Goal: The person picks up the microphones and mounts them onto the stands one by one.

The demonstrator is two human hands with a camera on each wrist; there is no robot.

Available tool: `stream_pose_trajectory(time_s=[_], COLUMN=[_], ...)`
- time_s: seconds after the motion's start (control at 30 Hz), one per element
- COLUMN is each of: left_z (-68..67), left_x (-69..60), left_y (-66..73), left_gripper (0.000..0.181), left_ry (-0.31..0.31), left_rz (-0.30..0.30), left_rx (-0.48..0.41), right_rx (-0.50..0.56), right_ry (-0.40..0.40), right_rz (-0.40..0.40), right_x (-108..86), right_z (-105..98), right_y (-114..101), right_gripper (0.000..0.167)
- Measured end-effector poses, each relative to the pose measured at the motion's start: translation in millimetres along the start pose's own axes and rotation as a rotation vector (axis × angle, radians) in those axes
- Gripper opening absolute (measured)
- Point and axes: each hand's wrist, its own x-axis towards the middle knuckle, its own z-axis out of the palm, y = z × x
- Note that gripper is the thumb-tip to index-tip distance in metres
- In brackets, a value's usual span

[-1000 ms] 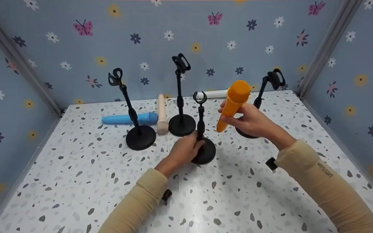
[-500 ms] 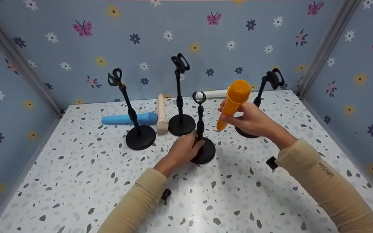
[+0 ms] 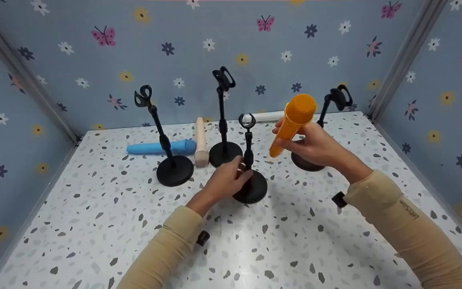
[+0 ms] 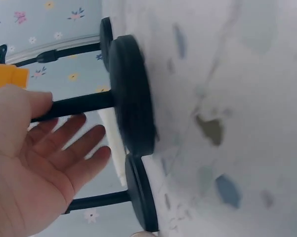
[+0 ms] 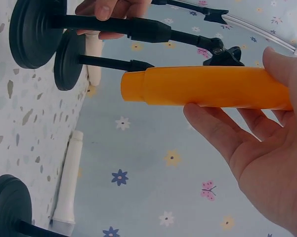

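My right hand [image 3: 315, 144] grips an orange microphone [image 3: 300, 110] by its handle, head up and tilted, above the table to the right of the front microphone stand [image 3: 248, 150]. The left hand [image 3: 225, 180] is at the lower pole of that black stand, just above its round base. In the left wrist view, the left thumb touches or nearly touches the pole [image 4: 81, 104], while the fingers [image 4: 84, 143] spread loosely behind it. The stand's clip [image 3: 247, 121] holds nothing. In the right wrist view, the orange handle [image 5: 207, 88] lies between thumb and fingers.
Black stands rise at the left [image 3: 175, 170], back middle [image 3: 225, 154] and right [image 3: 307, 162]. A blue microphone [image 3: 159, 147] and a beige microphone [image 3: 201, 142] lie at back left. A white microphone [image 3: 267, 117] lies along the flowered back wall [image 3: 199, 64].
The left hand's fingers have loosened from the stand's pole, and that hand has shifted slightly left. My right hand has raised the orange microphone a little. The stands stay put.
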Motion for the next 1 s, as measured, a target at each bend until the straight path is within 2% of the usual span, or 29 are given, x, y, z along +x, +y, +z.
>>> stream_pose_trajectory(time_s=[0.23,0.37,0.6,0.77,0.87,1.0], left_z=[-16.5,-17.8,-13.8,-15.5,-18.1,-20.9], left_x=[6.7,8.8,6.1,6.9,8.5,10.9], left_y=[10.3,14.6,15.3,16.7,18.3,18.8], left_gripper=[0.049,0.042,0.029,0.029,0.031,0.032], left_ry=[0.031,0.043,0.106,0.099,0.081,0.065], left_rz=[0.073,0.111,0.173,0.192,0.183,0.157], left_rx=[-0.155,-0.234,-0.176,-0.146,-0.178,-0.274], right_rx=[0.012,0.063,0.177,0.209,0.208,0.194], right_ry=[0.097,0.162,0.268,0.300,0.308,0.318], right_rz=[-0.002,-0.059,-0.156,-0.224,-0.257,-0.295], right_x=[6.1,10.3,17.9,21.7,23.9,28.3], right_z=[-9.0,-12.5,-14.0,-14.0,-13.5,-11.7], right_y=[-18.4,-28.6,-42.2,-50.1,-54.0,-56.9], right_gripper=[0.031,0.033,0.034,0.033,0.033,0.033])
